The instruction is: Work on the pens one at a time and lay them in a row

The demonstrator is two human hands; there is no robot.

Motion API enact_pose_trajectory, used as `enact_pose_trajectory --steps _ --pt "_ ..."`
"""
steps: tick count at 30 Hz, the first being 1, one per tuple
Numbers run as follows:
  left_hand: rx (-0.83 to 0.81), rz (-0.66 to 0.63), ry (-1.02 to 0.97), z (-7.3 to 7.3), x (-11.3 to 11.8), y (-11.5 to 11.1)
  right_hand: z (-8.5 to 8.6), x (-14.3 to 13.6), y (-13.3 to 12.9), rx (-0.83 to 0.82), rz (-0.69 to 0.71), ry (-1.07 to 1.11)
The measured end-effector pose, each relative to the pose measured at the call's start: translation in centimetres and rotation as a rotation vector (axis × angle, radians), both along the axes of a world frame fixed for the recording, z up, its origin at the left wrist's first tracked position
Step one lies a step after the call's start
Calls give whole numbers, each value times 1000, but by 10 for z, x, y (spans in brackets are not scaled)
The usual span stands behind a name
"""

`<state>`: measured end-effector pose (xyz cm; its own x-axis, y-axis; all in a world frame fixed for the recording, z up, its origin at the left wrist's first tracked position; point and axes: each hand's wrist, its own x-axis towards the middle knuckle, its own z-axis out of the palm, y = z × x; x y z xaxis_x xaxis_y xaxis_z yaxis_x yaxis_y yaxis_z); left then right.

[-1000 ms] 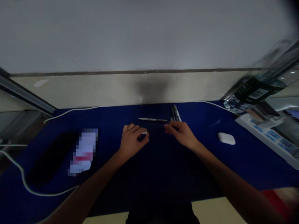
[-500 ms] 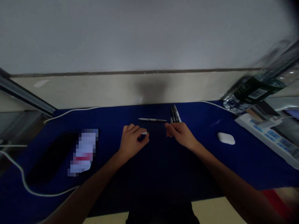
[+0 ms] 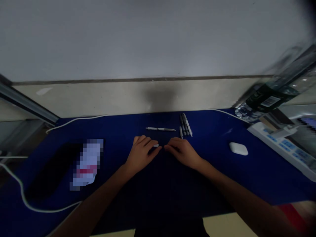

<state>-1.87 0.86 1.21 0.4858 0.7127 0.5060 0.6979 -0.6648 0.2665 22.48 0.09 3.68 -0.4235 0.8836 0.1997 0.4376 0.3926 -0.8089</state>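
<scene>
My left hand (image 3: 140, 152) pinches a small white piece (image 3: 155, 145), mostly hidden by the fingers. Its tip almost meets my right hand (image 3: 182, 151), whose thumb and fingers are pressed together; anything between them is too small to make out. Behind the hands a white and grey pen (image 3: 160, 129) lies sideways on the dark blue table (image 3: 212, 131). Several pens or pen parts (image 3: 186, 124) lie side by side behind my right hand, with a short pen piece (image 3: 181, 132) at their left.
A pixelated phone-like object (image 3: 87, 161) and a white cable (image 3: 23, 191) lie at left. On the right are a white earphone case (image 3: 238, 148), a power strip (image 3: 283, 144) and a plastic bottle (image 3: 269, 98). A wall (image 3: 118, 97) stands behind.
My right hand has moved left and nearer to me, away from the row of pens, and its fingertips now come close to those of my left hand. The short pen piece shows more fully.
</scene>
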Motion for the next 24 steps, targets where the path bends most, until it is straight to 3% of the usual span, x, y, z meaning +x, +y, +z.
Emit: enact_pose_trajectory --steps 3,5,9,11,16,24 --pt "-10 37 -45 0 0 2 0 10 8 84 -70 2" --pt "-10 67 -85 -1 1 3 0 22 16 167 -189 -36" --pt "-20 108 -131 -4 1 4 -8 47 32 329 -343 -253" --pt "-33 119 -131 -5 1 4 -16 54 38 334 -386 -325" --pt "-42 114 -131 -4 1 4 -30 52 40 299 -406 -325" --pt "2 88 -129 -4 3 3 -26 37 30 329 -406 -351"
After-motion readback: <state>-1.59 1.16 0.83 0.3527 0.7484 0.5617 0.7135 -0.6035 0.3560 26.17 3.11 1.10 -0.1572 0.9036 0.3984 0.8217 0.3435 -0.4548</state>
